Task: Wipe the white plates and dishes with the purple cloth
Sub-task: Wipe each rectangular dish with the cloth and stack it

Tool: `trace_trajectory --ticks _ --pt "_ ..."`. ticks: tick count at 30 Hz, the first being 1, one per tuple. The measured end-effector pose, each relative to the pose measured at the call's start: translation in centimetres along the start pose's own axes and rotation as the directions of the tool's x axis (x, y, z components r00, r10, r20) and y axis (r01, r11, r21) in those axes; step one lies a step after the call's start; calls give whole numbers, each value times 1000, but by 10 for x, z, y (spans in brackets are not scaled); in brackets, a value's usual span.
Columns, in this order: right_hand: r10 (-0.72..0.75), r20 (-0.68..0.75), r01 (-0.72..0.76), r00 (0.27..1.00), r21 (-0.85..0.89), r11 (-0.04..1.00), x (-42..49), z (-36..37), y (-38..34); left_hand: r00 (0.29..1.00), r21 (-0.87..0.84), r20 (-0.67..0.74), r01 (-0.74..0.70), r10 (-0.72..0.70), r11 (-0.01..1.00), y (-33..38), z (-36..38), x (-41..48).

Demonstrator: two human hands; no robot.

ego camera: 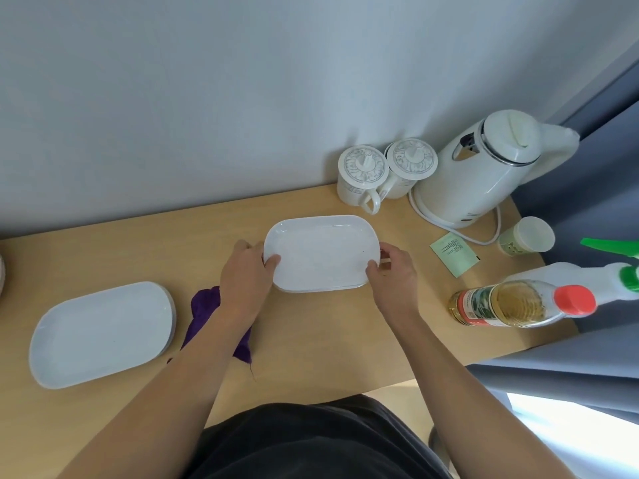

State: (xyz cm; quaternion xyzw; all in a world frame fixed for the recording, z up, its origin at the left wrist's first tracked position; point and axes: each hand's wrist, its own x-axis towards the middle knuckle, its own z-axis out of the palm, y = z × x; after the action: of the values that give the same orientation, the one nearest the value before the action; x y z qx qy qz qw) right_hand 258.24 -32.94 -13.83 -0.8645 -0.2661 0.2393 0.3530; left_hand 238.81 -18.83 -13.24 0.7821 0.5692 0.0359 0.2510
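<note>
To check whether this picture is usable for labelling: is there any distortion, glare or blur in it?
Head view: the wide lens bends the edge of the table and tilts the kettle; light is soft, shadows faint; one overexposed patch at lower right; the left hand, right hand and their plate look sharp.

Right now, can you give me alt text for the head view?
The left hand and right hand grip a white dish by its short ends at a wooden table. The purple cloth lies partly under the left forearm, beside stacked white plates.
</note>
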Motion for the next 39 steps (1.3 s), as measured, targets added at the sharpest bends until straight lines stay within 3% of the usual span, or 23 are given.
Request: trace_trajectory --ticks 3,6,11,15,18,21,24,26,32,37,39 --pt "-104 -68 96 992 -111 989 -6 5 -10 1000 30 -4 6 -6 1000 -4 -4 -3" --pt "-265 -67 260 962 -71 963 -18 16 -36 999 -39 -48 -3 1 999 -15 -14 -13" --pt "-462 119 447 879 129 885 -52 57 -87 987 -140 -158 -54 32 989 -54 -43 -36" --pt "-535 280 512 797 158 845 -83 98 -116 965 -147 -263 -29 -11 989 -95 -69 -55" --pt "-483 403 501 777 67 863 -101 127 -129 949 -154 -313 -5 -44 988 -131 -85 -68" --pt "-239 549 420 801 -231 878 -112 150 -134 949 -156 -310 16 -64 988 -166 -98 -77" --pt "-42 618 371 785 -415 831 -125 164 -133 953 -168 -299 -8 -43 986 -193 -107 -79" --pt "-49 602 402 797 -468 787 -133 173 -129 961 -190 -276 -36 -18 981 -203 -111 -79" --pt "-117 440 212 890 -172 962 -151 169 -147 967 -201 -249 -106 54 974 -225 -119 -71" --pt "-134 258 130 957 33 991 -173 175 -178 971 -139 -238 -33 -1 990 -264 -128 -62" --pt "-160 240 162 957 11 987 -181 188 -188 975 -135 -221 -5 -25 991 -279 -130 -63"
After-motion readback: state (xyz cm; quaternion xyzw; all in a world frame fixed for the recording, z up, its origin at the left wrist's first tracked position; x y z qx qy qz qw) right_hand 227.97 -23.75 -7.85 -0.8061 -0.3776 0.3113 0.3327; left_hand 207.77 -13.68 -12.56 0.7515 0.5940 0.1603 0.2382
